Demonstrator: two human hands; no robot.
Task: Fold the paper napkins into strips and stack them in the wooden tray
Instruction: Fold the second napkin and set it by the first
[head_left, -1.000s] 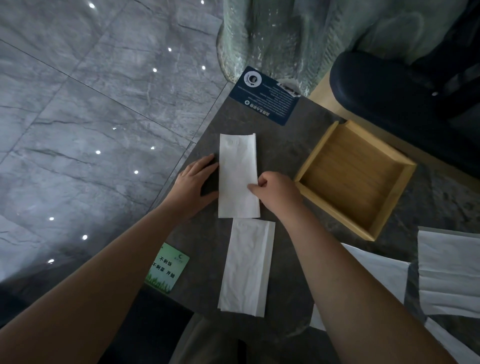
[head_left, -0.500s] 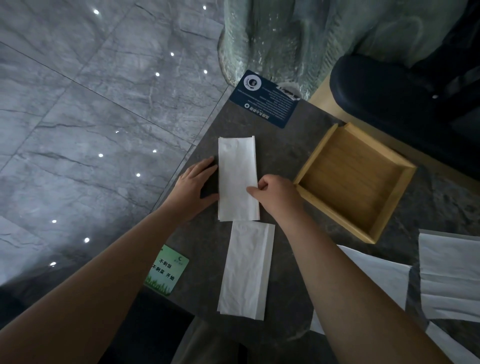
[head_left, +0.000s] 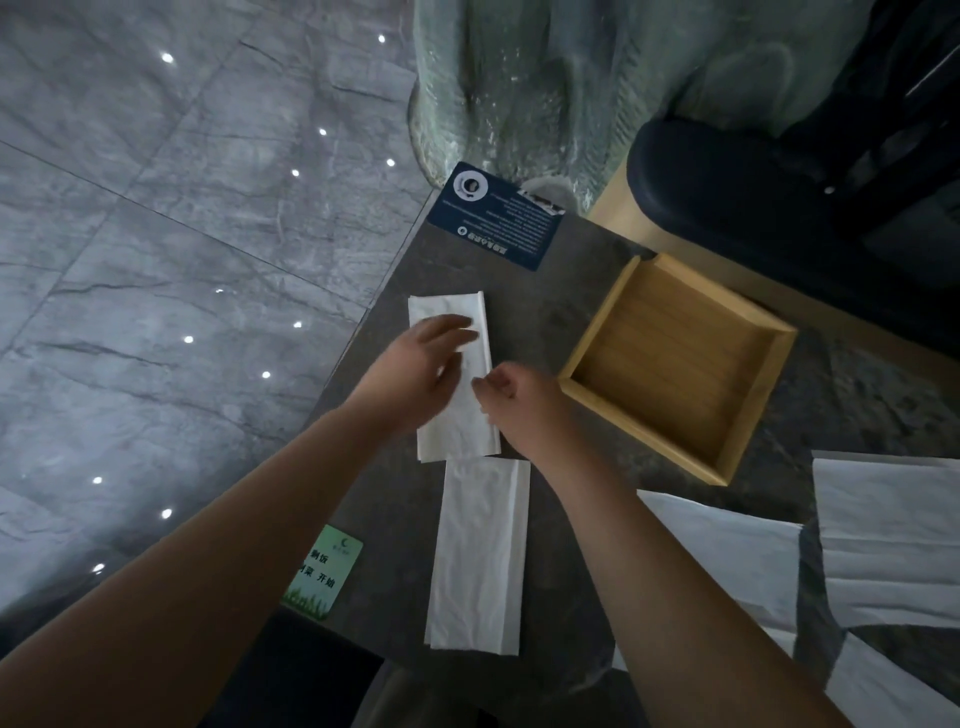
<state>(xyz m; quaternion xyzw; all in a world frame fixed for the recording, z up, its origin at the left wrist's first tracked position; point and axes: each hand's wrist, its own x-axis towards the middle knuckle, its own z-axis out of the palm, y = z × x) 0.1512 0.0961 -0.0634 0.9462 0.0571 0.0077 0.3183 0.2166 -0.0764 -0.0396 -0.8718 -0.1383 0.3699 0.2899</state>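
The left hand (head_left: 415, 374) had moved onto the napkin (head_left: 460, 434) on the table (head_left: 545, 322) beside the tray (head_left: 670, 364), fingers flat, seemingly pressing its fold; right hand (head_left: 519, 410) curled at its edge, grip indeterminate.

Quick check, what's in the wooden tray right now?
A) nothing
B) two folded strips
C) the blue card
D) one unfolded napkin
A: the wooden tray shows only its bare floor; the far strip and the near strip both lie on the table to its left.
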